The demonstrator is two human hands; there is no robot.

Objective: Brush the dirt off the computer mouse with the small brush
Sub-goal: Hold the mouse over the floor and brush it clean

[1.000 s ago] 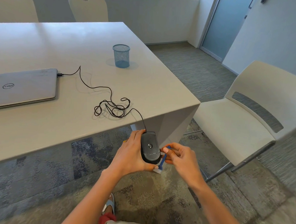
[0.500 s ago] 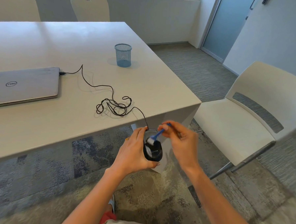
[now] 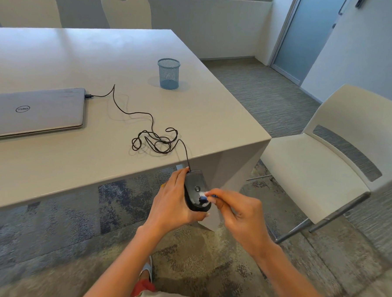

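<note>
Gripping the mouse (image 3: 196, 191), the left hand (image 3: 174, 206) steadies it; right hand (image 3: 239, 216) fingers pinch a blurred, mostly hidden brush (image 3: 205, 197).

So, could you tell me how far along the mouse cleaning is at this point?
Done: the mouse is off the table, held by the left hand, and the right hand has the small brush. In hand: its bristles are on the mouse's top, near the rear. Left: I cannot tell how much dirt remains; the blur hides it.
</note>
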